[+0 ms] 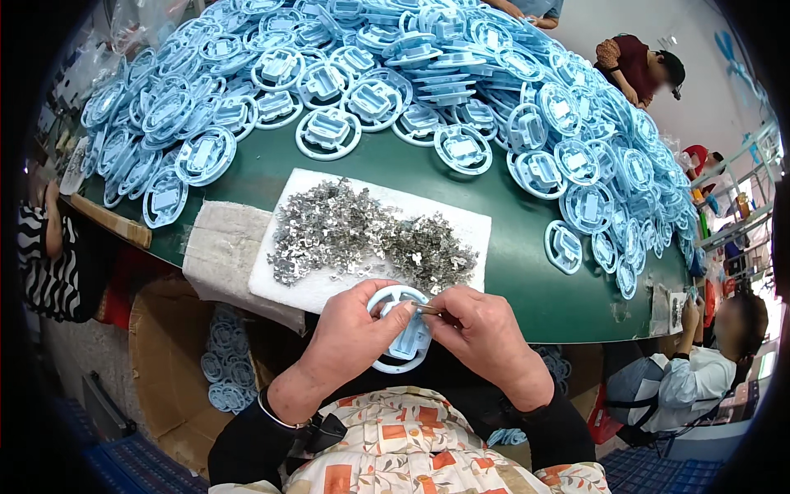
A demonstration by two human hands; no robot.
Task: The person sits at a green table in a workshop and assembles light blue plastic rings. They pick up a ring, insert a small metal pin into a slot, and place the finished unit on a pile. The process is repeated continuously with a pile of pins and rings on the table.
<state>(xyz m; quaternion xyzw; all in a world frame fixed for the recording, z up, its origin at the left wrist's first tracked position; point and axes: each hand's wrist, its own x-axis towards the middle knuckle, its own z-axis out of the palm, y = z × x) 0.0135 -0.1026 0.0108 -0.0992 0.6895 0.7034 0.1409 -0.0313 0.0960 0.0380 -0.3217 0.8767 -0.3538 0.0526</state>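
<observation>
Light-blue plastic makes up the round, ring-shaped part held just on the near side of the white rectangular foam board — the left hand has its grip closed on the ring's left side, while the right hand's grip pinches a thin metallic piece at its upper right. Small silvery metal pieces lie heaped on the board; beyond it, on the dark green counter, rises a large pile of light-blue ring-shaped parts — and just left of it sits an off-white block.
</observation>
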